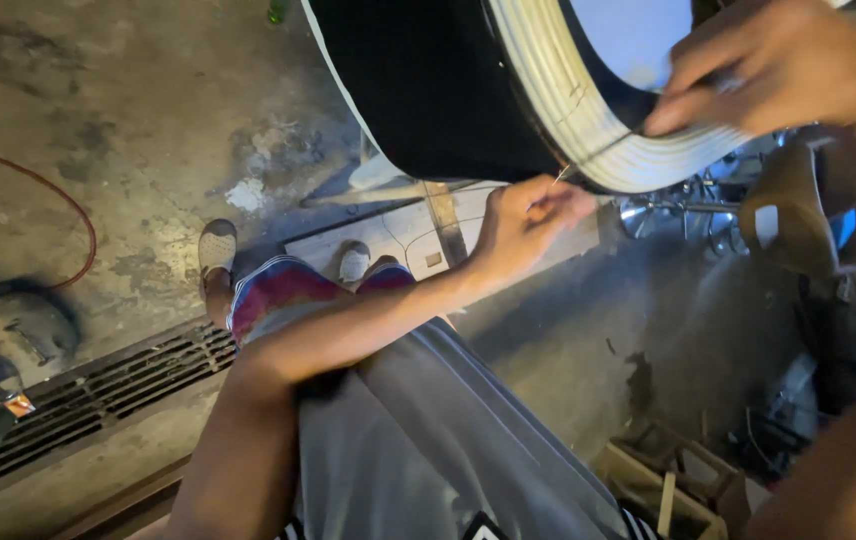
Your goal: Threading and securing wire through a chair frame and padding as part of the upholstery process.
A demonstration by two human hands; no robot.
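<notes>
A large round black drum-like shell (418,90) with a cream ribbed rim (558,90) and a pale flat face fills the top middle. My left hand (523,225) pinches a thin wire or needle (560,175) just under the rim. Above it my right hand (768,65) presses its fingertips on the rim at the upper right, pinching what looks like the same thin strand. My grey shorts and bare knee lie below the hands.
A flat wooden board (408,235) lies on the stained concrete floor under the shell. A metal floor drain grate (98,385) runs at lower left beside a red cable (68,210). Chrome metal parts (678,210) and dark clutter sit at right, a small wooden crate (658,480) at lower right.
</notes>
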